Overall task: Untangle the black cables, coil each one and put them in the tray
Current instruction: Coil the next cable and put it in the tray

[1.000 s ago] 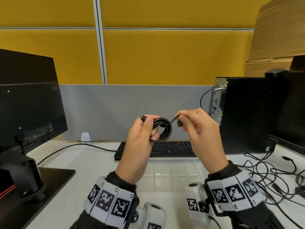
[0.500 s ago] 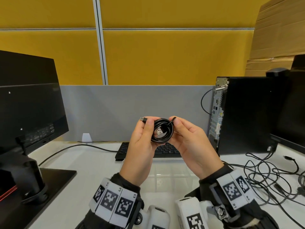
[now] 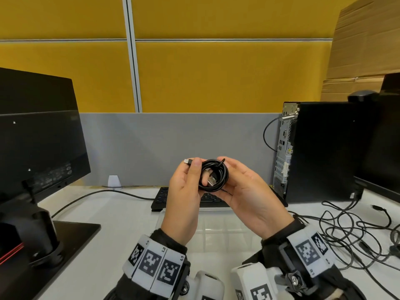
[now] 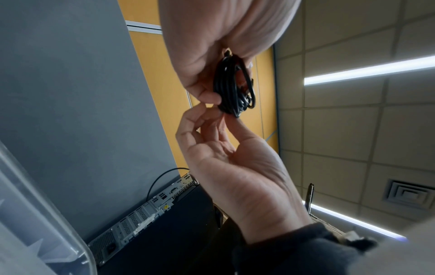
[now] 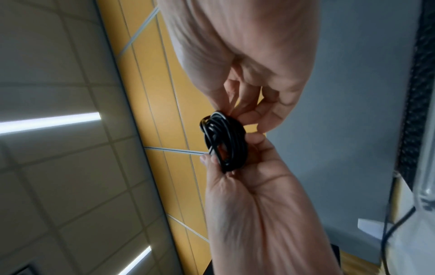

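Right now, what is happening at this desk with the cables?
A person holds a coiled black USB cable up in front of them. The left hand pinches one side of the coil and the right hand cups the other. The clear tray lies on the desk below the hands. A tangle of black cables lies to the right.

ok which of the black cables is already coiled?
The coiled cable held up between the left hand and right hand, above the clear tray. The loose cables on the desk at right lie sprawled and tangled.
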The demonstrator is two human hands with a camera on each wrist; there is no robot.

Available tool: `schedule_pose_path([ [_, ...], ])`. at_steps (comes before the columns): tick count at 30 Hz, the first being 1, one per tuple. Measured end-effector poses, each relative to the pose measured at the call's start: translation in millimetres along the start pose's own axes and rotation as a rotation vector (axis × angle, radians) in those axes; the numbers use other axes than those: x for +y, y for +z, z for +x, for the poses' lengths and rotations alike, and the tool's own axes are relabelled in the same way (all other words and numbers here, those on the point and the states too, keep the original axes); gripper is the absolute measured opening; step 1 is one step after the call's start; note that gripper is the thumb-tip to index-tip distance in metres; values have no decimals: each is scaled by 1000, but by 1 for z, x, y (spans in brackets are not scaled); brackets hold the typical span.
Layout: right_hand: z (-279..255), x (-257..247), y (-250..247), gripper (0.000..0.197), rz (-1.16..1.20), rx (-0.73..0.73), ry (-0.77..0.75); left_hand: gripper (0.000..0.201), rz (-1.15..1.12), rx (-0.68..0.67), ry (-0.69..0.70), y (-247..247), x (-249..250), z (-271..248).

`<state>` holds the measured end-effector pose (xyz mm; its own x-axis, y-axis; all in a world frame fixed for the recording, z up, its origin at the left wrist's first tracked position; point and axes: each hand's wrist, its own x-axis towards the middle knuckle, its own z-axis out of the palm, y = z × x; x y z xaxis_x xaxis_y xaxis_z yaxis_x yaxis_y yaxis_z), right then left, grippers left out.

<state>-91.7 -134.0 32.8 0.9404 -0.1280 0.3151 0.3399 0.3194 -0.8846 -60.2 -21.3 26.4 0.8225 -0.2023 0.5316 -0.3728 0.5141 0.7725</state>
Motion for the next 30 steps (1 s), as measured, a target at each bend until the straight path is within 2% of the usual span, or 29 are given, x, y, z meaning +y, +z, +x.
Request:
schedule_pose_path([
  [6,-8,-9,6,17,-357,45,-259,34,9,10,-26,-3,2,2],
  [9,-8,-6,7,37,-526,44,-292,31,-15,12,-31,-4,3,3],
  [10,-7,-6,6,38,-564,54,-283,31,-18,15,-29,-4,3,3],
  [16,-6,-6,3,20,-518,82,-259,22,-68,1,-39,-2,3,3],
  [24,-3,0,2,17,-469,103,-228,25,-143,-7,-112,-1,0,2],
  [30,0,2,1,16,-539,93,-272,32,-82,-64,-113,-2,2,2],
])
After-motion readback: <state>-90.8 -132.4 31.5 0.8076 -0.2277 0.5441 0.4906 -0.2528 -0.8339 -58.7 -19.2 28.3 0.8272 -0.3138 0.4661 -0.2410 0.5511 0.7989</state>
